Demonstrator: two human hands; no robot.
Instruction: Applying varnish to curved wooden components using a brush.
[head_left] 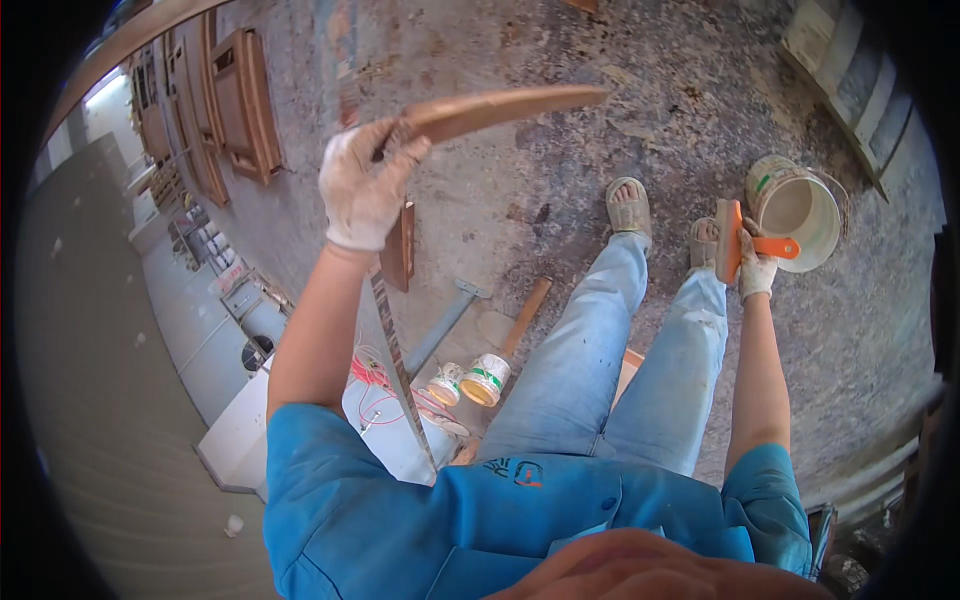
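Observation:
My left hand (365,188), in a whitish work glove, is closed around one end of a reddish-brown wooden board (505,106). The board stretches out to the right above the floor and looks curved in this wide view. At the right, my gloved right hand (757,270) grips a wide flat brush (732,240) with an orange handle; its tan bristle side points left, away from the handle. Just behind that hand stands a pale round bucket (832,212), its inside partly visible. The brush handle overlaps the bucket's near rim in view, and whether they touch I cannot tell.
Two small tubs with green bands (487,378) stand by my leg, beside a wooden strip (527,315) and a grey T-shaped bar (447,325). Brown panels (243,105) lean at far left; a slatted rack (850,85) is at far right. Red cord (368,370) lies left.

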